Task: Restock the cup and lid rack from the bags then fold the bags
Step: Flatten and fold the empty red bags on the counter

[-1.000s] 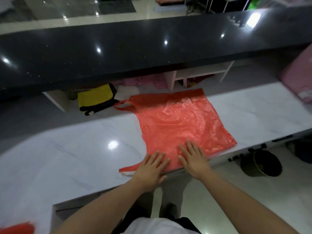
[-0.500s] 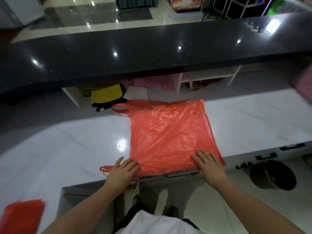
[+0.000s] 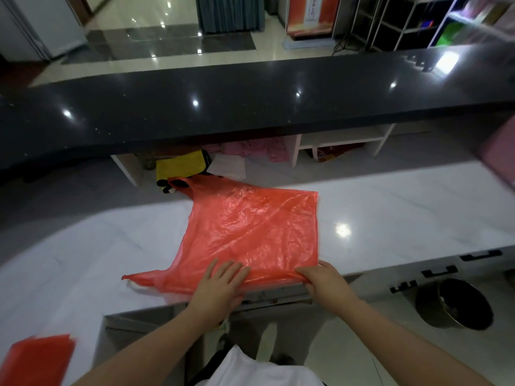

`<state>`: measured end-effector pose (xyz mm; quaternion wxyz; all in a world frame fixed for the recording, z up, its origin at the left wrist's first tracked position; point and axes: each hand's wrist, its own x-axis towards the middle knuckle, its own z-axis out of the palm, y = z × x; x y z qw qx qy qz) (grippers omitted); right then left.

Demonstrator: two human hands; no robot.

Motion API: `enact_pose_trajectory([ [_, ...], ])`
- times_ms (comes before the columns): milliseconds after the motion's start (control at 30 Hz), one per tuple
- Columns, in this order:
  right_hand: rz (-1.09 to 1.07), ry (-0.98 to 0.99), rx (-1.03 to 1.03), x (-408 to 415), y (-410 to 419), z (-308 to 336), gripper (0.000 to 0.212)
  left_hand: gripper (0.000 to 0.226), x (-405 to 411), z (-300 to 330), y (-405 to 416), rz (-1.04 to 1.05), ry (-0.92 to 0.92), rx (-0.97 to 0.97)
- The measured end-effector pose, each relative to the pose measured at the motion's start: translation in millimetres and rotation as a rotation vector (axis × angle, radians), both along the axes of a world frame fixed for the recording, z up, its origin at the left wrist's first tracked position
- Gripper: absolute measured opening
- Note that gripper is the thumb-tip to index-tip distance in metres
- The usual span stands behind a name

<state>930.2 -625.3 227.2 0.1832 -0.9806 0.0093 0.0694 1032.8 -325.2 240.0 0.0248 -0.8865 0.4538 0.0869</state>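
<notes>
Left hand flat on red bag; right hand pinches its near edge (fingertips hidden).

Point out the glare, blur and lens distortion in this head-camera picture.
Head view: ceiling lights glare as bright spots on the black counter and the white marble worktop; the wide lens bows the counter's edge; the folded red bag at lower left and the frame's right edge are smeared by motion; the red bag under the left hand and right hand is fairly sharp.
</notes>
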Motion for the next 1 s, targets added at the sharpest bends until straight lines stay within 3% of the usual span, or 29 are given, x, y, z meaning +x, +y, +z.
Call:
enact_pose_trajectory([
  [67,0.051,0.024,0.003,7.3,8.0,4.7,0.036,0.067,3.4,5.9,-17.5,-0.025,-0.036,-0.063],
  [133,0.081,0.025,0.066,11.8,15.6,10.0,0.027,0.041,8.5,6.5,-26.8,-0.061,-0.088,-0.117],
  [200,0.064,0.048,0.176,18.7,18.5,16.2,0.041,0.024,15.0,4.1,-28.0,-0.092,-0.101,-0.116],
  [267,0.014,0.05,0.251,33.9,17.4,24.7,0.044,0.024,22.6,-0.4,-21.7,-0.135,-0.083,-0.096],
  [333,0.008,0.029,0.199,58.5,16.5,30.0,0.047,0.025,29.0,-3.5,-11.9,-0.175,-0.076,-0.092],
  [600,0.3,0.228,-0.005,162.3,32.5,13.6,0.064,0.034,46.2,9.5,25.7,-0.28,-0.013,-0.056],
  [800,0.431,0.201,-0.271,146.8,56.4,-39.0,0.063,0.025,61.2,25.2,42.1,-0.293,-0.009,-0.132],
  [900,0.419,0.216,-0.224,134.4,62.7,-50.3,0.064,0.024,83.3,43.6,32.6,-0.299,-0.002,-0.202],
  [1000,0.292,0.153,-0.096,134.8,50.6,-38.0,0.065,0.022,112.9,59.2,12.5,-0.309,0.156,-0.13],
])
